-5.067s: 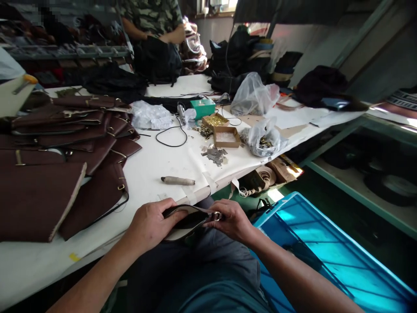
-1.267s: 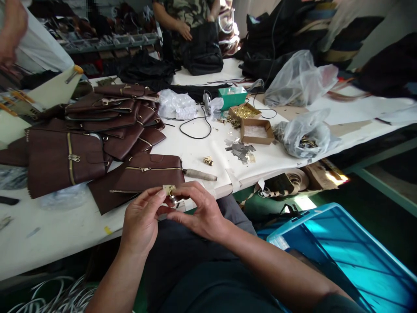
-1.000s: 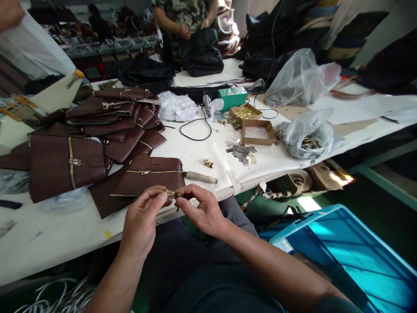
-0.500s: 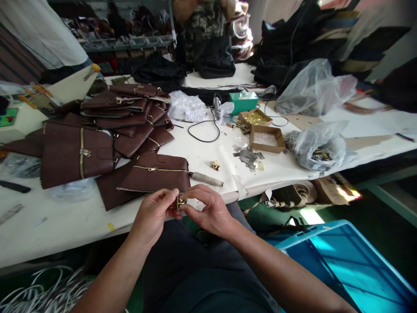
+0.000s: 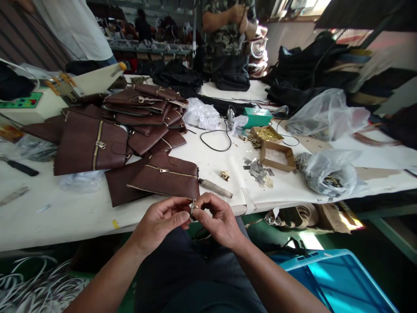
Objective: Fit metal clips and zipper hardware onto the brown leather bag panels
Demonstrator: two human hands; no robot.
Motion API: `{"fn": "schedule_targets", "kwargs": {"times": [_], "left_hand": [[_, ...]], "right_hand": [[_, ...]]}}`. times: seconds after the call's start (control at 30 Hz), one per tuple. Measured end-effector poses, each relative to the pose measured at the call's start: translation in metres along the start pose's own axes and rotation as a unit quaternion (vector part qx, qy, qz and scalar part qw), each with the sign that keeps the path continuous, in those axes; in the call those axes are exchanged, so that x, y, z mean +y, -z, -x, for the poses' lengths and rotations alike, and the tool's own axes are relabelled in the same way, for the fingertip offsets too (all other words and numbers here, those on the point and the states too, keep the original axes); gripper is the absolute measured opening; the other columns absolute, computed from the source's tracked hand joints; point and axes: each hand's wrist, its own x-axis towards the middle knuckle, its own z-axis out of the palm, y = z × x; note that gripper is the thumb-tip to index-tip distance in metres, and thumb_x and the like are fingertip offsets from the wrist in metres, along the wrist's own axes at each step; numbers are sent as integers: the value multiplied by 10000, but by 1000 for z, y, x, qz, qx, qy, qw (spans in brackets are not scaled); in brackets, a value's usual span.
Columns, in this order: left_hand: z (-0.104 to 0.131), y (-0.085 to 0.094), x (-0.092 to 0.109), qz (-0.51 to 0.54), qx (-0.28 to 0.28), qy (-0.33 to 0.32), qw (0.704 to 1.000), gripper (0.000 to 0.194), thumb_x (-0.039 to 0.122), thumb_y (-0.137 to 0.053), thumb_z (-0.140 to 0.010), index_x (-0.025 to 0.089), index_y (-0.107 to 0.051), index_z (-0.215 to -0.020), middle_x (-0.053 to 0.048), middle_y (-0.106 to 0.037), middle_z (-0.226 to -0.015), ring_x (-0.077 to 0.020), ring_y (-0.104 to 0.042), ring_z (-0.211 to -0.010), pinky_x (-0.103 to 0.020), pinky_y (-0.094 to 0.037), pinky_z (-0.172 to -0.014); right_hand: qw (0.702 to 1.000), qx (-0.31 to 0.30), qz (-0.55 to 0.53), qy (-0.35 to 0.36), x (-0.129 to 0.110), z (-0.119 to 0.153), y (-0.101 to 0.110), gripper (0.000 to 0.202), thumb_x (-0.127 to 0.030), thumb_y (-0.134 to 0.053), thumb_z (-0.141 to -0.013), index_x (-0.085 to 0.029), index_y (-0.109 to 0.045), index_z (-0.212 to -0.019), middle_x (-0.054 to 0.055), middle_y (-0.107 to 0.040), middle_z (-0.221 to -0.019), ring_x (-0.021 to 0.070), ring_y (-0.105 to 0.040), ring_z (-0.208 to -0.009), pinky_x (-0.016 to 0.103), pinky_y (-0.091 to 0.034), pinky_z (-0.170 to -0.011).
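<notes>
Both my left hand [image 5: 166, 221] and my right hand [image 5: 218, 217] pinch a small metal piece [image 5: 193, 208] between them, just off the table's front edge. Its exact shape is too small to make out. Right behind my hands lies a brown leather panel [image 5: 176, 182] with a brass zipper. The wrapped handle of a tool [image 5: 215, 188] rests at its right side. Small brass fittings [image 5: 224, 175] sit a little farther back. Thin grey metal plates [image 5: 257, 171] are scattered to the right of them, in front of an open cardboard box [image 5: 276, 156].
Brown leather bags [image 5: 146, 113] are piled at the left. A plastic bag with metal parts [image 5: 332, 174] lies at the right, a blue crate [image 5: 339, 278] below. Across the table stands a person in camouflage [image 5: 224, 39]; another in white [image 5: 71, 30] is at the left.
The view has shifted, so the table's contents appear farther right and mostly lower. The metal piece has turned and now shows a narrow edge. My left fingers have spread somewhat around it.
</notes>
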Motion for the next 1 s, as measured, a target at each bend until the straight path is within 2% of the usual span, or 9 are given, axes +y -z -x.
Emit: {"fn": "schedule_targets", "kwargs": {"times": [0.17,0.47,0.63,0.73,0.8,0.87,0.93,0.97,1.0], "left_hand": [[0,6,-3,25,15,-8,1000,418,346,-926,-810,217,-832,-1196,-92,-795,-990,-199,-748,-754,-337,-641,-721],[1,16,1,35,-20,16,999,388,364,-968,-761,201,-859,-1095,-95,-804,-851,-188,-738,-700,-310,-624,-707],[0,22,-1,23,-27,35,999,408,395,-977,-737,177,-856,-1060,-112,-801,-816,-222,-745,-678,-352,-633,-683],[-11,33,3,-12,-34,25,999,496,464,-973,-721,176,-850,-1105,-128,-807,-872,-248,-758,-725,-387,-648,-707],[-29,47,12,-93,9,-18,995,514,533,-915,-771,190,-841,-1147,-145,-814,-961,-274,-770,-805,-392,-649,-731],[-56,66,24,-256,87,-99,958,475,575,-804,-868,211,-826,-1173,-152,-811,-1075,-297,-767,-930,-392,-638,-804],[-91,85,38,-477,138,-174,850,453,559,-672,-960,218,-793,-1233,-152,-777,-1246,-320,-726,-1106,-420,-593,-965],[-109,93,44,-586,130,-189,777,470,540,-585,-1001,215,-761,-1292,-149,-747,-1331,-331,-683,-1211,-448,-542,-1068],[-126,100,49,-634,112,-190,741,470,494,-565,-1003,198,-742,-1322,-156,-715,-1399,-349,-628,-1303,-475,-477,-1151]], "right_hand": [[999,-42,7,10,-3,-3,-2,203,-393,-765,-976,-222,-687,-899,25,-720,-832,186,-653,-776,331,-528,-757],[993,-119,1,8,-5,-10,-1,172,-370,-742,-1007,-230,-684,-925,35,-753,-875,203,-687,-840,344,-519,-832],[993,-114,4,5,-1,-10,-3,190,-388,-758,-994,-227,-693,-916,31,-740,-892,192,-672,-842,323,-507,-815],[997,-81,-13,-3,4,-13,-5,216,-406,-789,-965,-223,-691,-906,23,-710,-872,182,-635,-809,310,-491,-777],[999,-37,-23,-16,11,-18,-6,257,-435,-800,-949,-217,-680,-884,13,-674,-845,172,-593,-782,300,-469,-751],[999,-2,-27,-31,22,-24,-6,297,-462,-805,-940,-210,-667,-866,6,-647,-829,164,-562,-772,293,-449,-738],[998,8,-32,-44,36,-30,-7,321,-484,-796,-942,-202,-661,-868,4,-638,-824,160,-550,-770,289,-437,-727],[998,6,-37,-50,45,-32,-8,330,-492,-792,-943,-198,-659,-873,4,-637,-823,159,-548,-769,288,-434,-723],[998,1,-42,-55,53,-34,-9,339,-500,-790,-942,-195,-657,-877,5,-638,-825,158,-549,-769,288,-434,-722]]}}
